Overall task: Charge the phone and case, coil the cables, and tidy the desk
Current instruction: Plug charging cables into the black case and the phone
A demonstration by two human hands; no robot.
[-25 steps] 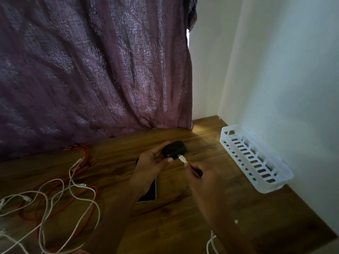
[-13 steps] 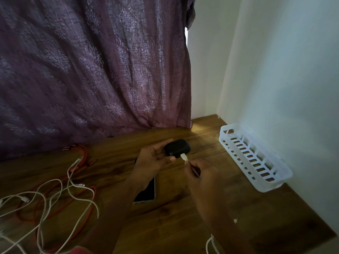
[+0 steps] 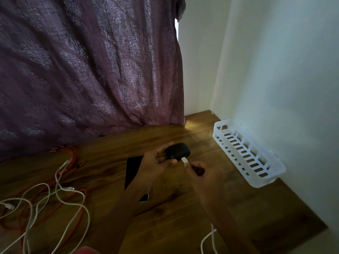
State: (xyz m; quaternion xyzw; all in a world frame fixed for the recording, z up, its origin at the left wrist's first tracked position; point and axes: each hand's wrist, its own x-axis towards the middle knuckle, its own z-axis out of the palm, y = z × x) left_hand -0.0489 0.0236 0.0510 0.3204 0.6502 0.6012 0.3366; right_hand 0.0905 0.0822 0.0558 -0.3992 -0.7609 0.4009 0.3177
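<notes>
Fingers (image 3: pixel 165 147) of my left hand (image 3: pixel 152 167) clamp the case (image 3: pixel 177 150) above the table (image 3: pixel 183 208). Right hand (image 3: pixel 205 178) pinches the plug (image 3: pixel 184 160), its tip at the case's near-right edge, axis pointing far-left. Port hidden. Phone (image 3: pixel 133 169) lies flat, near-left.

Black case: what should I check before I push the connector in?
1. Left grip holds black case: ok.
2. Right grip pinches white connector behind its tip: ok.
3. Connector tip at the case's near edge: ok.
4. Alignment for insertion: cannot tell, too dark.
5. White cable loops slack below the right arm: ok.
6. Phone plugged in: not ok, no cable shows at it.
</notes>
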